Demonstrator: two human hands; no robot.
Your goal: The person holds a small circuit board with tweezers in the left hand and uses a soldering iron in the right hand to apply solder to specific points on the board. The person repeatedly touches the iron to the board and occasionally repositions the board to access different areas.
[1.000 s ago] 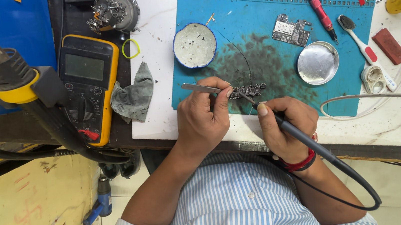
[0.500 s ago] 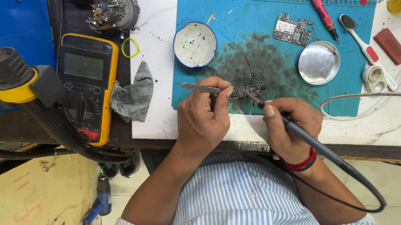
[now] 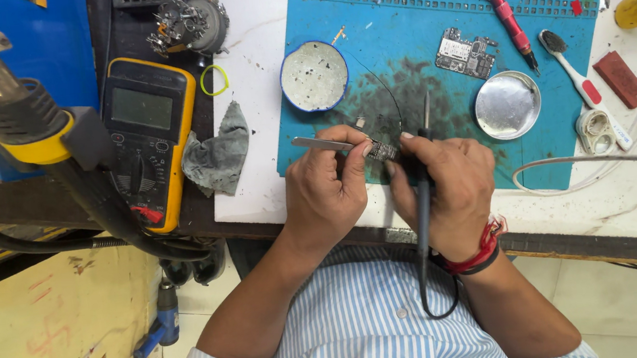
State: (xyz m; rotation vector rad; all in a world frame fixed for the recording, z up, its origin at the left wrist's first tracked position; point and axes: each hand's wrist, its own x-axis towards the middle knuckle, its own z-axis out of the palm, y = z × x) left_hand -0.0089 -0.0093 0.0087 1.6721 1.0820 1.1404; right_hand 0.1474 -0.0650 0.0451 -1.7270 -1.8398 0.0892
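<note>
The right hand [image 3: 447, 180] is now raising the soldering iron [image 3: 422, 191] upright, its tip lifted clear of the small circuit board [image 3: 382, 150]. The left hand [image 3: 328, 190] is gripping tweezers [image 3: 322, 144] against that board on the blue mat [image 3: 557, 32]; heating is pausing.

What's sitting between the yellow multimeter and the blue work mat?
In the head view, a crumpled grey cloth lies between the yellow multimeter and the blue work mat, with a small yellow-green ring above it.
</note>
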